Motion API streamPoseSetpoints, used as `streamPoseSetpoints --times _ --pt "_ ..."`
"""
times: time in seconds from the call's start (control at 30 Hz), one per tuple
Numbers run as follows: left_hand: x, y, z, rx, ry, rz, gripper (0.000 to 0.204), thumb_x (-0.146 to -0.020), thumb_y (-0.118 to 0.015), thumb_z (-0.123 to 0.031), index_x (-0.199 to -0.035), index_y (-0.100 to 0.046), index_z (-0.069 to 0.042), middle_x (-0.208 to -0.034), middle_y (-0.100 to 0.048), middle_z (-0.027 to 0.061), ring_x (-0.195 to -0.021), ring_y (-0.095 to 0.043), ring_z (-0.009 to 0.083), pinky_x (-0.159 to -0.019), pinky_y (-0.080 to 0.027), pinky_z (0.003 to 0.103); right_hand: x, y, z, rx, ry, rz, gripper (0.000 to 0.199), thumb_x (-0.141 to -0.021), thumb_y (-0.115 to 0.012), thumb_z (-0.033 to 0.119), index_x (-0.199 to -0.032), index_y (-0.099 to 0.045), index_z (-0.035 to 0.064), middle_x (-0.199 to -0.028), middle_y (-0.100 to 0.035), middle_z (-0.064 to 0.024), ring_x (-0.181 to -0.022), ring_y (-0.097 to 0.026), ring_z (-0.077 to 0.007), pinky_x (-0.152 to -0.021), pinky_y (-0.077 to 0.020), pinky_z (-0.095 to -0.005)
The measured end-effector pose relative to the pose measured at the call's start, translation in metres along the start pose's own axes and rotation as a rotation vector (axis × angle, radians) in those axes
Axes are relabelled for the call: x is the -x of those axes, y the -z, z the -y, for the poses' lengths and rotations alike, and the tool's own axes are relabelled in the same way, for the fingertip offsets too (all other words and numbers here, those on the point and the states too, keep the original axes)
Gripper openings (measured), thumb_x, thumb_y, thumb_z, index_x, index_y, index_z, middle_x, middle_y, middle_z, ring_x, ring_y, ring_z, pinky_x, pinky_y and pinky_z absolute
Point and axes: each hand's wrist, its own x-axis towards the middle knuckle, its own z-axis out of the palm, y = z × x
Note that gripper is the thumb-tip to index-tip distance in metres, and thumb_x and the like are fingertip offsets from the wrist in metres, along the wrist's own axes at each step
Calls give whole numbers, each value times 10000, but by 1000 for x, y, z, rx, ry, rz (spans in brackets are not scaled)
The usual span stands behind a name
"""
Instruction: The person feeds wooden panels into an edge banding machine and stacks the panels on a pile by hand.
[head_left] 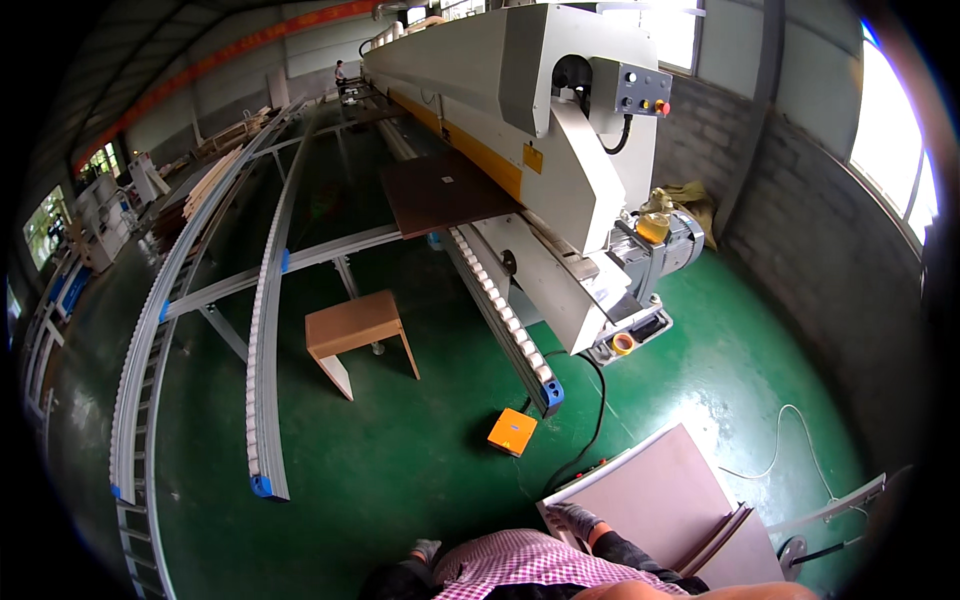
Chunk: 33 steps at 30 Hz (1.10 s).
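Note:
My right hand [575, 520], in a grey glove, rests with its fingers laid along the left edge of a pinkish-brown panel top [640, 500]. Beside my right forearm, a few narrow darker strips [722, 540] lie on that top. Low at my left side is my left hand [427, 549], also gloved in grey; its fingers are too small and partly hidden to read. Farther ahead, a dark brown panel [445, 190] lies flat against the side of a long white machine [460, 70], over the roller rails.
Roller rails [268, 350] run away on the left, and a shorter one [505, 315] ends ahead. Between them stands a small brown stool [355, 322]. An orange foot-pedal-like box [512, 432] and a black cable [597, 420] lie on the green floor. A motor [680, 240] projects right.

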Motion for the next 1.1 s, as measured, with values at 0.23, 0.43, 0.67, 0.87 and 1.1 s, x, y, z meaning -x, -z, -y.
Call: streamPoseSetpoints --times 0.23,0.43,0.67,0.87,1.1 --pt "-56 37 -3 1346 444 -241 291 -923 -551 -425 -928 -638 -148 -756 -631 14 -613 -578 206 -557 -447 398 -2 -32 56 112 151 38 470 -952 -545 384 -1279 -502 49 -1332 -543 -181 -1229 -523 -348 -1019 -411 -460" --pt "-59 66 -31 1633 383 -12 140 -938 -562 -297 -870 -575 -175 -728 -571 -20 -619 -541 177 -535 -397 380 -10 -39 79 -88 245 161 285 -938 -578 366 -1055 -600 108 -930 -649 -27 -758 -617 -165 -674 -497 -333" --pt "-79 -11 16 123 33 -179 409 -931 -477 -424 -1075 -663 -89 -1165 -650 144 -1147 -587 286 -926 -474 439 9 -83 132 -167 228 240 465 -901 -606 467 -1162 -590 82 -1150 -646 -94 -1009 -618 -242 -907 -481 -388" --pt "-32 -34 48 127 21 -219 446 -935 -425 -445 -1099 -671 -110 -1175 -639 149 -1128 -587 306 -945 -460 427 4 -120 171 -457 307 438 513 -905 -587 515 -1182 -529 87 -1151 -605 -117 -1041 -590 -272 -928 -468 -439" --pt "-25 -41 52 94 -84 -615 344 -913 -493 -402 -1093 -681 -177 -1099 -684 67 -1105 -600 319 -967 -450 432 -12 -136 198 -496 317 444 703 -923 -480 595 -1399 -370 89 -1406 -429 -153 -1265 -440 -338 -1054 -355 -488"
